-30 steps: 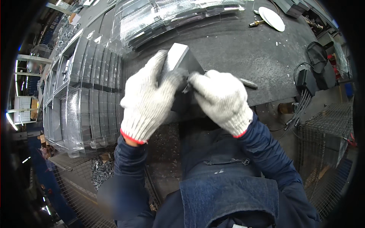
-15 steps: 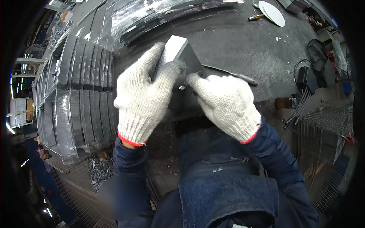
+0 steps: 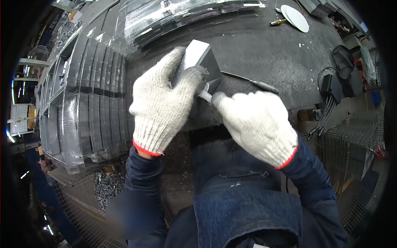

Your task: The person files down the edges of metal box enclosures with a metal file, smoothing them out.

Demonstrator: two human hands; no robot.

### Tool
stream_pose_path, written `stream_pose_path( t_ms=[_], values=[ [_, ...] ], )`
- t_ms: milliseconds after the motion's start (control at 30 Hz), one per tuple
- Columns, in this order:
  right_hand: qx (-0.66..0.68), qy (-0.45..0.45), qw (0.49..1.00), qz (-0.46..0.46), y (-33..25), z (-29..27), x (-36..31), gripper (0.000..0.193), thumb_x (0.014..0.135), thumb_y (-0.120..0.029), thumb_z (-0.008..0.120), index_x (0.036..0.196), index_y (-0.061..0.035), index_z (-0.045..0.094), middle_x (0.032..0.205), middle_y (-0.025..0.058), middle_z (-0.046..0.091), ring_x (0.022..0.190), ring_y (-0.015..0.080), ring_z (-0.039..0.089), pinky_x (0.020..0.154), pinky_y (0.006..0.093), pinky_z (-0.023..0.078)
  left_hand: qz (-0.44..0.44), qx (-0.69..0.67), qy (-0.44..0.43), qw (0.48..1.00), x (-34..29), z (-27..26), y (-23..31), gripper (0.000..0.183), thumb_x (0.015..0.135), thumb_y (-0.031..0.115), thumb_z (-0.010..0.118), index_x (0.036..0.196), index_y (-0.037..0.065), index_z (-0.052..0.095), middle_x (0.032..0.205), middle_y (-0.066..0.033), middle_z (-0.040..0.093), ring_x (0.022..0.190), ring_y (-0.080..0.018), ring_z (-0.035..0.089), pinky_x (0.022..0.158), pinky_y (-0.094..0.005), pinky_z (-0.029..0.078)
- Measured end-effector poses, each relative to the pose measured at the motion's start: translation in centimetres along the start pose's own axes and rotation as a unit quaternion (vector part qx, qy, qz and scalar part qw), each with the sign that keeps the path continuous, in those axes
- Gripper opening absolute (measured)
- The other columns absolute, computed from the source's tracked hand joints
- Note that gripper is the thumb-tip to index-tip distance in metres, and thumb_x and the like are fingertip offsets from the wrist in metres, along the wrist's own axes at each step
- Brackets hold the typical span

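My left hand (image 3: 163, 95), in a white knit glove with a red cuff, grips a grey box-shaped metal piece (image 3: 211, 62) over the dark bench. Its thumb lies across the near side, and the fingers are partly hidden behind the piece. My right hand (image 3: 256, 122), gloved alike, is closed just to the right of the piece's near end. Between its thumb and finger is a small pale strip (image 3: 205, 96) that reaches toward the metal piece; whether the two touch I cannot tell. A thin tool with a dark handle (image 3: 265, 86) lies on the bench beyond my right hand.
Stacked grey metal parts (image 3: 97, 124) in clear plastic stand at the left. More wrapped metal parts (image 3: 173, 20) lie at the back. White discs (image 3: 294, 18) sit at the back right. A black cable box (image 3: 329, 84) is at the bench's right edge, and chains (image 3: 108, 188) lie lower left.
My right hand has drawn away toward the lower right, and more of the pale strip shows. My left hand and the metal piece have shifted slightly right.
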State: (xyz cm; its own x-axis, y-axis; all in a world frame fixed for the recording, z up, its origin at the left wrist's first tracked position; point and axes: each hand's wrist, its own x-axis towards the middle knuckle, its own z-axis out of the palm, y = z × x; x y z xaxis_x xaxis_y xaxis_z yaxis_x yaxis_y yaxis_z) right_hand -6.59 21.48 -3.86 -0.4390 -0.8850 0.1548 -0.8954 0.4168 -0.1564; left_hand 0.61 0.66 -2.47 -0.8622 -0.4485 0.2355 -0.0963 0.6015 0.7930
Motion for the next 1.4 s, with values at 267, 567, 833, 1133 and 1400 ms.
stream_pose_path(
  t_ms=[267,567,833,1133,1400],
  values=[
    [0.091,0.012,0.995,0.036,-1.3,1.9,0.1,0.041,0.097,-0.018,0.080,0.136,-0.0082,0.072,0.083,0.0109,0.076,0.075,0.0310,0.078,0.071,0.0441,0.061,-0.007,0.000,0.009,1.000,0.3,-0.3,-0.3,0.049,0.101,0.023,0.082,0.136,-0.010,0.076,0.118,-0.0228,0.085,0.105,-0.0237,0.082,0.097,-0.0358,0.063],
    [0.288,0.111,0.949,0.067,-2.3,4.2,1.0,0.047,0.101,-0.012,0.076,0.147,-0.0037,0.069,0.094,0.0188,0.080,0.081,0.0377,0.079,0.076,0.0457,0.063,-0.205,-0.185,0.160,0.948,-0.6,0.7,-1.6,0.057,0.104,0.031,0.084,0.144,-0.009,0.073,0.133,-0.0204,0.080,0.120,-0.0234,0.075,0.108,-0.0361,0.058],
    [0.353,0.144,0.921,0.084,-1.7,4.6,0.2,0.047,0.099,-0.007,0.077,0.144,0.0055,0.071,0.112,0.0248,0.083,0.092,0.0376,0.084,0.082,0.0421,0.067,-0.220,-0.234,0.264,0.910,-2.9,1.0,-1.9,0.061,0.107,0.033,0.079,0.151,-0.007,0.067,0.136,-0.0224,0.075,0.117,-0.0316,0.076,0.103,-0.0458,0.062],
    [0.472,0.057,0.879,0.049,-4.5,4.0,-2.5,0.049,0.097,-0.010,0.080,0.144,0.0031,0.072,0.112,0.0255,0.082,0.093,0.0381,0.084,0.084,0.0431,0.067,-0.236,-0.293,0.300,0.877,-4.4,0.8,-3.5,0.060,0.107,0.027,0.081,0.150,-0.012,0.066,0.137,-0.0193,0.074,0.126,-0.0253,0.070,0.110,-0.0395,0.055],
    [0.184,0.162,0.969,0.013,-2.6,6.9,1.5,0.042,0.101,-0.013,0.074,0.141,-0.0047,0.072,0.084,0.0084,0.076,0.070,0.0262,0.077,0.066,0.0394,0.061,-0.224,-0.289,0.289,0.885,-4.2,1.5,-2.0,0.055,0.107,0.033,0.080,0.147,-0.002,0.069,0.137,-0.0174,0.073,0.124,-0.0309,0.072,0.105,-0.0474,0.061]
  ],
)
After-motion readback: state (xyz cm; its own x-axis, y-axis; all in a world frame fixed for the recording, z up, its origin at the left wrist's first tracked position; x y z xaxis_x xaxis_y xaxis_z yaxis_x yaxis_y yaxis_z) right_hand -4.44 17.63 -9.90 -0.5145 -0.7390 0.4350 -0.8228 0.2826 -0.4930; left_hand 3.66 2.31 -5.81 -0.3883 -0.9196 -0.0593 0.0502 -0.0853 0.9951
